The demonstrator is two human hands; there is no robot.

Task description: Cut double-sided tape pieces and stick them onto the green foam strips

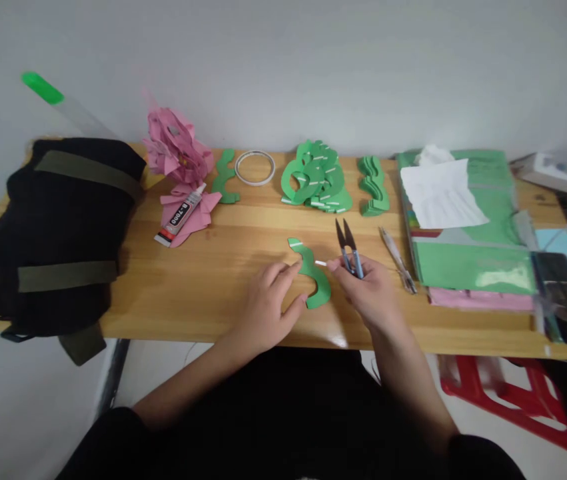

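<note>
A wavy green paper cutout (317, 280) lies flat on the table in front of me, with a short white strip near its upper end. My left hand (274, 300) rests at its left side, thumb and forefinger spread apart, their tips touching its edge. My right hand (367, 283) is closed around thread snips (348, 247), whose blades point away from me and stand apart. Between that hand's thumb and forefinger, a small white strip (321, 263) sticks out towards the cutout, just right of it.
Along the back lie pink cut pieces (178, 150), a glue tube (180, 217), a tape roll (255, 168), and green cutouts in a heap (313, 177) and a stack (374, 187). A pen (397, 260), green packet (468, 260) and phone (563, 300) are right; a black bag (68, 227) is left.
</note>
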